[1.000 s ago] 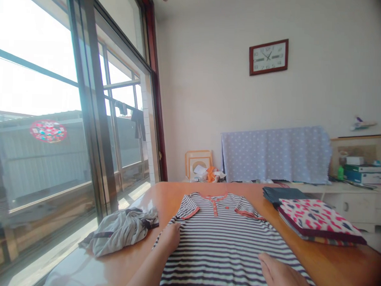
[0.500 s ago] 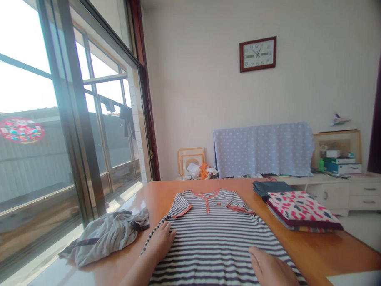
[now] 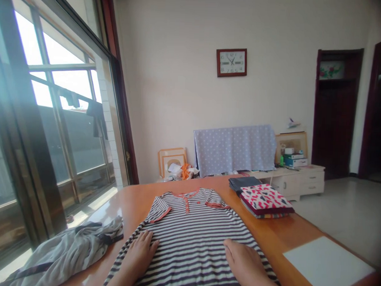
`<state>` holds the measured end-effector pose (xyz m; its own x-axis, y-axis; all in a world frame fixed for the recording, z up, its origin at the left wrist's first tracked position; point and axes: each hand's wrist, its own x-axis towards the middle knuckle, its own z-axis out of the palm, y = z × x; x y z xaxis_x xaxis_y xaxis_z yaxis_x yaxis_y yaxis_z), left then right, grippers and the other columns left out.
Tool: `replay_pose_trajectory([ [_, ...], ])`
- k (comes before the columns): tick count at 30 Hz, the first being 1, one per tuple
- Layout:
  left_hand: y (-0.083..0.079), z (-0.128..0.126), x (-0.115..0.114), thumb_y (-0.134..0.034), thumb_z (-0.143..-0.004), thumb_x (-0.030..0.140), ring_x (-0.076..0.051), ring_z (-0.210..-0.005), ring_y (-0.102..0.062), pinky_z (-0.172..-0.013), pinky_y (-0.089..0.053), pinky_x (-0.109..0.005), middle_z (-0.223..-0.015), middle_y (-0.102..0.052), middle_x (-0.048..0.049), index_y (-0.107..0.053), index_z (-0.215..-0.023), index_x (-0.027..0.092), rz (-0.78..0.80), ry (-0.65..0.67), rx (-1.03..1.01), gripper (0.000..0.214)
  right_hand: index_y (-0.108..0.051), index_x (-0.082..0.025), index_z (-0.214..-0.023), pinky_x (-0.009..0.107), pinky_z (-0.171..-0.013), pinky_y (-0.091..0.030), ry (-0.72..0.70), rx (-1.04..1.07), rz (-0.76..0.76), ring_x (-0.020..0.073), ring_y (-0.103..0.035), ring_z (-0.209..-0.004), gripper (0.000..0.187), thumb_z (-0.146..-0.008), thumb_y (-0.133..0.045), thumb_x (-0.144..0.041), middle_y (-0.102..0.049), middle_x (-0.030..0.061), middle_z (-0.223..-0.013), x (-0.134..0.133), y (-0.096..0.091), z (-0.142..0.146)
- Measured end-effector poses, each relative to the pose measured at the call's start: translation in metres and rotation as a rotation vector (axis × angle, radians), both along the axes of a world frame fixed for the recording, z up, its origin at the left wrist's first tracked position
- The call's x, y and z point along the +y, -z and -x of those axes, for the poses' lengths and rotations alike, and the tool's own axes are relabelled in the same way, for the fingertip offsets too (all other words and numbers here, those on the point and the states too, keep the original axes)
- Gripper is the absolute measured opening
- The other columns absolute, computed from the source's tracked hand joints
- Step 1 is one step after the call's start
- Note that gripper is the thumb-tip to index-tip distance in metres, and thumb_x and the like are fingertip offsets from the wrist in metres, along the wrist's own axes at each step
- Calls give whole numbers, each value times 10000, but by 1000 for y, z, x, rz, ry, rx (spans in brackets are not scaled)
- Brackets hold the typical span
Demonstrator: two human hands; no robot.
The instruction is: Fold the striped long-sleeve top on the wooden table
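Grey crumpled garment on the bench at left, and just beside it your left hand is spread flat on the striped shirt! Your right hand, spread too, presses the near hem area, with folded clothes farther right.

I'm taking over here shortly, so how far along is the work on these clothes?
Done: a folded stack topped by pink-patterned cloth sits at the right. In hand: the left hand and right hand rest on a striped shirt, spread flat and unfolded. Left: a crumpled grey garment lies beside it on the table.
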<state>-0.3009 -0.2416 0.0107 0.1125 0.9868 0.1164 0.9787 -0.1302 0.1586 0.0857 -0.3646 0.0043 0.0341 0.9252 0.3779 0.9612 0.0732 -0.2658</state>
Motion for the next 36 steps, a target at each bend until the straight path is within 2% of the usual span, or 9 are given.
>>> replay_pose_trajectory([
  [6, 7, 4, 2, -345, -962, 577, -309, -1537, -290, -1251, -227, -490, -1628, -385, -145, -479, -1516, 136, 15, 10, 8, 721, -640, -263, -896, 318, -608, -181, 15, 25, -6, 179, -674, -735, 214, -988, -459, -196, -749, -6, -796, -2, -3, 2],
  [14, 8, 3, 7, -326, -968, 586, -303, -1542, -277, -1252, -225, -495, -1633, -379, -138, -472, -1522, 148, 36, -17, 19, 721, -649, -276, -935, 314, -612, -172, 22, 8, -15, 176, -668, -743, 206, -999, -459, -230, -748, -18, -810, 0, -2, 1],
  [23, 24, 15, 24, -349, -944, 539, -311, -1539, -282, -1235, -256, -505, -1619, -402, -147, -460, -1523, 123, 2, 54, 68, 721, -644, -256, -868, 335, -605, -156, 65, -6, -1, 164, -661, -730, 224, -998, -462, -248, -741, -2, -778, -3, -11, 4],
  [26, 19, 14, 22, -400, -915, 521, -319, -1520, -327, -1221, -280, -511, -1589, -453, -140, -517, -1479, 153, -1, 89, 55, 684, -654, -266, -895, 325, -609, -171, 67, -4, 11, 165, -662, -754, 212, -997, -469, -260, -753, -3, -820, -2, -11, 4],
  [34, -6, 3, 8, -468, -864, 558, -340, -1460, -422, -1178, -334, -555, -1485, -578, -118, -660, -1297, 236, 1, 141, 52, 573, -665, -267, -913, 322, -614, -203, 71, -8, 27, 168, -673, -768, 219, -1003, -466, -280, -755, -3, -834, -6, -16, 5],
  [36, -8, 4, 8, -484, -854, 560, -342, -1444, -444, -1171, -343, -563, -1460, -604, -105, -679, -1264, 256, -34, 111, 10, 547, -660, -261, -902, 316, -617, -214, 72, -9, 31, 165, -670, -764, 225, -1008, -464, -283, -754, -1, -831, -7, -18, 5],
])
